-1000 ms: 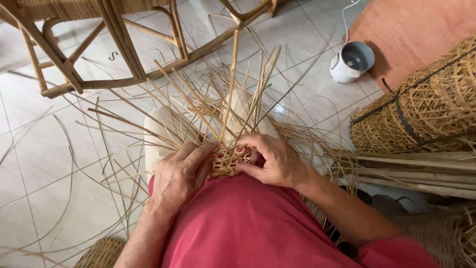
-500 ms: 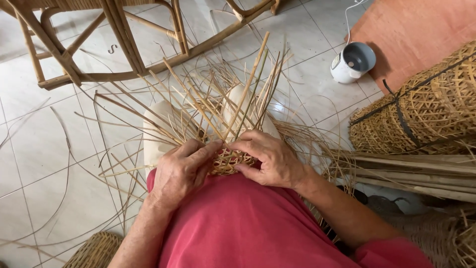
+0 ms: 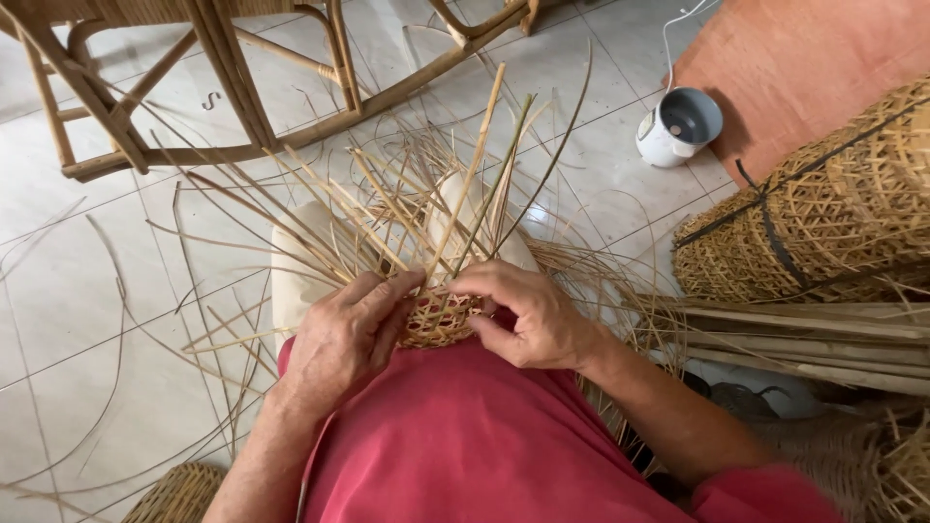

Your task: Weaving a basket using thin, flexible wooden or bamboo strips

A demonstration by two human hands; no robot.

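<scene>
Head view looks straight down at a small woven basket piece (image 3: 438, 322) held at the centre of the frame, just above the person's red shirt (image 3: 484, 446). Its finished woven end sits low, toward the body, and its loose cane strands (image 3: 426, 213) fan up and outward toward the top of the frame, so its long axis runs roughly bottom to top, with the longest strands leaning slightly to the upper right. The left hand (image 3: 344, 339) lies against the left side of the woven part, fingers curled over its upper edge; its grip is closed loosely around the weave. The right hand (image 3: 523, 315) comes in from the right, its fingers bent and pinched shut on strands at the top right edge of the weave. Behind the strands a pale rounded form (image 3: 300, 281) rests on the tiled floor (image 3: 87, 281). A cane chair frame (image 3: 223, 87) stands at the upper left. A white pot (image 3: 678, 126) stands at the upper right beside an orange surface (image 3: 814, 68). A roll of woven cane mesh (image 3: 823, 213) lies at the right edge above a bundle of flat cane strips (image 3: 804, 334).
</scene>
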